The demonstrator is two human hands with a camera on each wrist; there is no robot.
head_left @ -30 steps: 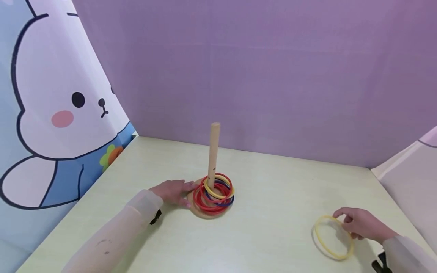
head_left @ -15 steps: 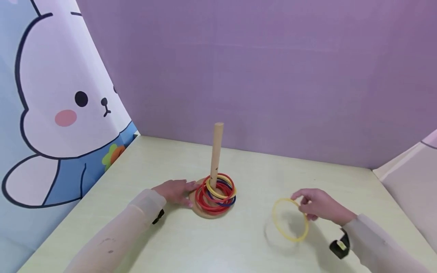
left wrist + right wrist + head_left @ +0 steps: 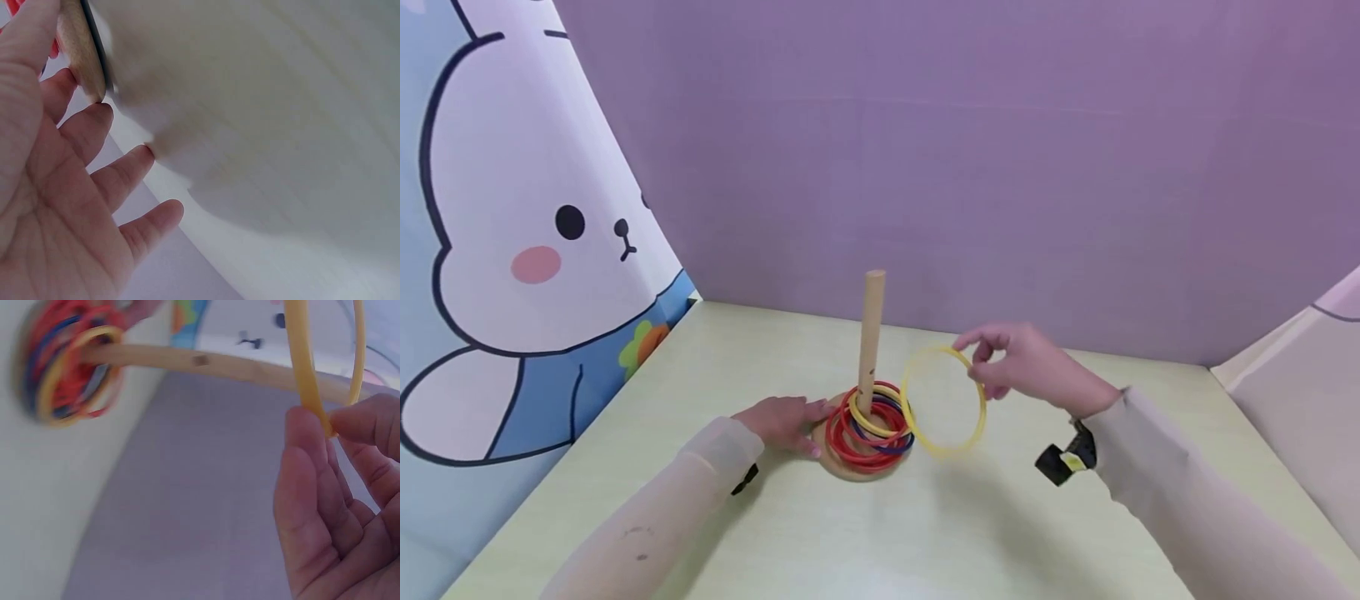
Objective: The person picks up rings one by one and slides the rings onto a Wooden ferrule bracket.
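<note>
A wooden peg (image 3: 872,333) stands upright on a round wooden base (image 3: 852,474). Red, yellow and dark blue rings (image 3: 868,457) lie piled loosely around its foot. My left hand (image 3: 784,423) rests against the left side of the base, its fingers spread and fairly straight; in the left wrist view fingertips touch the edge of the base (image 3: 84,53). Between thumb and fingers my right hand (image 3: 1018,360) pinches a yellow ring (image 3: 982,421). That ring hangs nearly upright in the air, right of the peg and not around it. The right wrist view shows the pinched yellow ring (image 3: 301,359) close up.
A pale tabletop (image 3: 820,550) lies under both hands. Behind it rises a purple backdrop (image 3: 1000,183). A cartoon-printed sheet (image 3: 535,167) hangs at the left, and a pale sheet (image 3: 1307,400) borders the right side.
My right hand has carried the yellow ring left and upward, from near the table's right side to beside the peg. My left hand has stayed at the base.
</note>
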